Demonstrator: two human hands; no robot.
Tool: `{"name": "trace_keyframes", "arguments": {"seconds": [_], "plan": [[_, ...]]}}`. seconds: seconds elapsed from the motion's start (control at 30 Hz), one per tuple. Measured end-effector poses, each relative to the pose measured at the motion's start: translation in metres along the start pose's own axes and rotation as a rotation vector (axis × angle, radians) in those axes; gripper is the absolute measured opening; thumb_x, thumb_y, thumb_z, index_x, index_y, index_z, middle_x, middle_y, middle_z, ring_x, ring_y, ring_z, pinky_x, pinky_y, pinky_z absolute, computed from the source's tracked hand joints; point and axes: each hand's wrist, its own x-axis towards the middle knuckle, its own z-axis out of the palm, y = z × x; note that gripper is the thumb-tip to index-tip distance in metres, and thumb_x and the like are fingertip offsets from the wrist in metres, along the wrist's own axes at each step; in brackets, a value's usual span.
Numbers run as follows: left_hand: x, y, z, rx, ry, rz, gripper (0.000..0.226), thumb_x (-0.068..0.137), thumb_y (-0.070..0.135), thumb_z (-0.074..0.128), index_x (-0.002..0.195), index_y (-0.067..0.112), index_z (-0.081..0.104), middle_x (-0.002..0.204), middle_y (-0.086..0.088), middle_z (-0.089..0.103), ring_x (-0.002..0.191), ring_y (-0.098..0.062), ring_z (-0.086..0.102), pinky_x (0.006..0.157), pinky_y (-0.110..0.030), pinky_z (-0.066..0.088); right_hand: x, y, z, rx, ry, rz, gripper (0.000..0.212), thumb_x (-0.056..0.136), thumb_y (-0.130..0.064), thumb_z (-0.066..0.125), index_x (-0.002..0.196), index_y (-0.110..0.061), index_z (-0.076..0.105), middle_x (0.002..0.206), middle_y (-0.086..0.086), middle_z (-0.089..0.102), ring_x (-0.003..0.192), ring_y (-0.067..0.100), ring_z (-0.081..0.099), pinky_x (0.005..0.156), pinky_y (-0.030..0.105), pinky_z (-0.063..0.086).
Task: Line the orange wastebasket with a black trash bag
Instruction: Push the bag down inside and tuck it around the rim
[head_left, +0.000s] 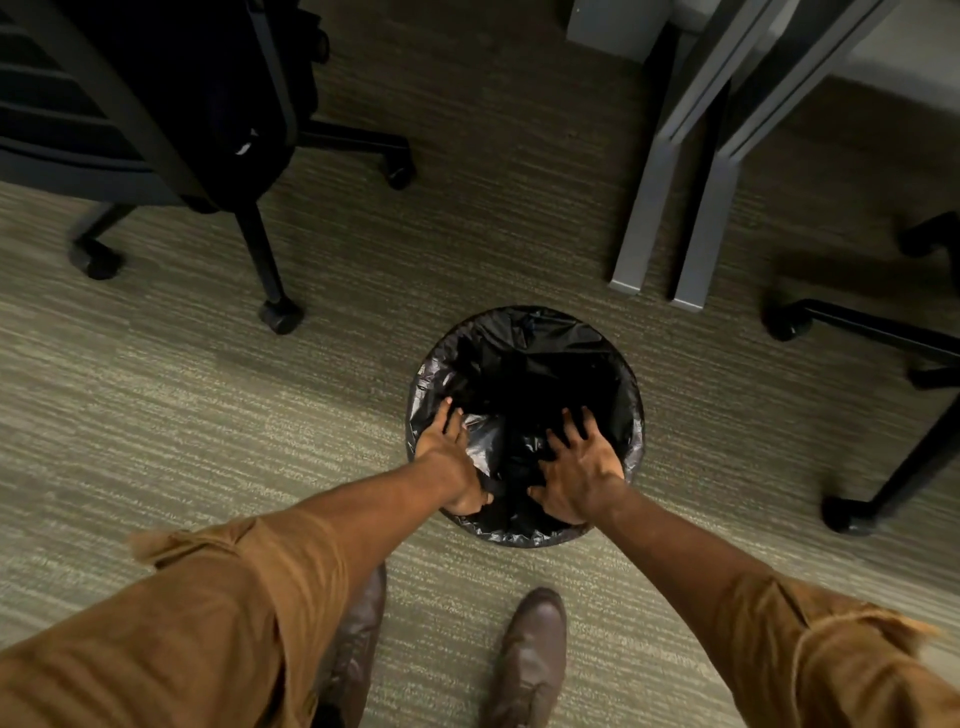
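A round wastebasket stands on the carpet in front of me, and a black trash bag (524, 358) hangs inside it and folds over its whole rim, so no orange shows. My left hand (454, 467) rests on the near left rim with its fingers around the bag's edge. My right hand (579, 473) lies flat with spread fingers on the bag at the near right rim. The bag's inside is dark and crumpled.
A black office chair (171, 104) on castors stands at the far left. Two grey desk legs (665, 208) rise just behind the basket to the right. Another chair base (878, 374) sits at the right. My brown shoes (530, 654) are close to the basket.
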Motion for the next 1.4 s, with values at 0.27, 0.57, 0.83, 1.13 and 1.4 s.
{"name": "trace_keyframes", "arguments": {"seconds": [0.27, 0.57, 0.83, 1.13, 1.4], "plan": [[-0.001, -0.002, -0.003, -0.018, 0.003, -0.005, 0.105, 0.100, 0.083, 0.008, 0.174, 0.010, 0.024, 0.183, -0.023, 0.013, 0.170, -0.049, -0.007, 0.130, -0.070, -0.020, 0.002, 0.014, 0.006, 0.016, -0.092, 0.054, 0.088, 0.100, -0.078, 0.011, 0.172, -0.028, 0.018, 0.182, 0.008, 0.014, 0.167, 0.042, -0.010, 0.128, 0.067, -0.017], [-0.029, -0.001, 0.008, -0.340, 0.734, 0.007, 0.053, 0.108, 0.044, 0.047, 0.140, 0.005, 0.065, 0.140, -0.018, 0.069, 0.138, -0.036, 0.056, 0.132, -0.051, 0.027, -0.030, -0.004, -0.005, 0.372, 0.511, 0.180, 0.037, 0.096, -0.042, 0.053, 0.115, -0.016, 0.073, 0.115, 0.012, 0.075, 0.116, 0.037, 0.062, 0.104, 0.052, 0.045], [-0.074, -0.004, 0.044, -0.863, 1.201, -0.275, 0.031, 0.096, 0.031, 0.072, 0.120, 0.013, 0.075, 0.130, -0.007, 0.072, 0.124, -0.028, 0.065, 0.102, -0.046, 0.055, -0.084, -0.028, 0.034, 0.929, 0.957, 0.605, 0.041, 0.085, -0.019, 0.080, 0.125, -0.013, 0.072, 0.124, 0.015, 0.066, 0.114, 0.036, 0.057, 0.091, 0.054, 0.048], [-0.075, -0.005, 0.056, -1.788, 0.720, -0.653, 0.051, 0.085, 0.047, 0.089, 0.114, 0.016, 0.060, 0.120, 0.000, 0.058, 0.105, -0.025, 0.066, 0.081, -0.034, 0.052, -0.104, -0.041, 0.050, 2.120, 0.814, 0.856, 0.057, 0.092, -0.020, 0.084, 0.140, -0.017, 0.054, 0.125, 0.014, 0.071, 0.112, 0.031, 0.070, 0.094, 0.040, 0.056], [-0.056, 0.018, 0.061, -1.863, 0.615, -0.718, 0.029, 0.091, 0.029, 0.088, 0.089, 0.021, 0.060, 0.081, 0.003, 0.070, 0.070, -0.011, 0.065, 0.054, -0.024, 0.041, -0.079, -0.034, 0.058, 2.246, 0.726, 0.720, 0.045, 0.095, -0.017, 0.081, 0.135, -0.024, 0.060, 0.111, 0.004, 0.082, 0.101, 0.018, 0.079, 0.098, 0.048, 0.063]]}}
